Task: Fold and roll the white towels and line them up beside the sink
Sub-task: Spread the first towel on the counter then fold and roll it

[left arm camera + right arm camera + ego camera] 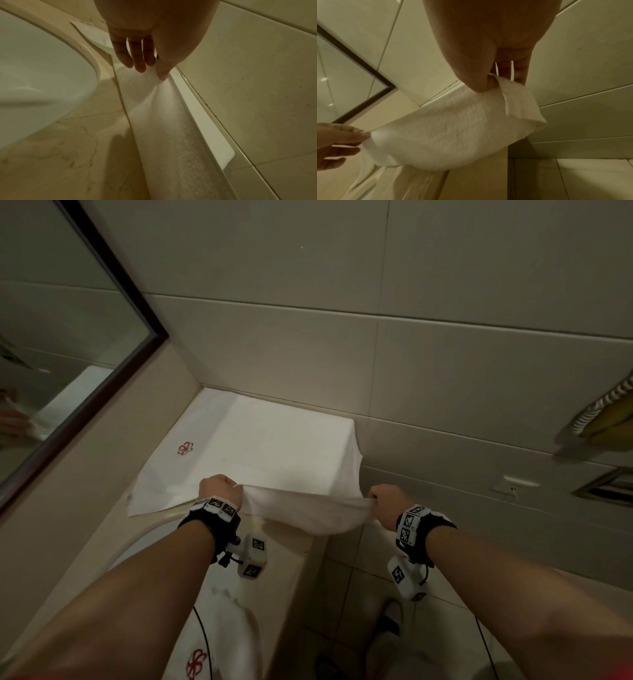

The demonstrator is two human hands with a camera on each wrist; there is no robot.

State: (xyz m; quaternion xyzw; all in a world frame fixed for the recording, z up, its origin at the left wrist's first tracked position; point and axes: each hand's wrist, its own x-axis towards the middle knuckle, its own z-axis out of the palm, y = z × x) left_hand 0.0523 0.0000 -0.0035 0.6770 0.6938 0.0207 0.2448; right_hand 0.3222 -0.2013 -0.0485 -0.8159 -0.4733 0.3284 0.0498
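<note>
A white towel (274, 446) lies spread over the end of the beige counter (161, 529), its near edge lifted and sagging. My left hand (222, 487) pinches the left corner of that edge; in the left wrist view the thumb and fingers (154, 65) hold the white towel (163, 121). My right hand (383, 501) pinches the right corner, beyond the counter's end, and the right wrist view shows the pinch (489, 83) on the white towel (453, 128). A second towel (219, 642) with a red emblem lies nearer me. The sink (34, 67) sits left of my left hand.
A dark-framed mirror (68, 337) hangs on the left wall. Tiled wall runs behind the counter. A red emblem (185, 448) marks the spread towel's left side. Right of the counter the tiled floor (359, 594) drops away, with a slipper (387, 621) on it.
</note>
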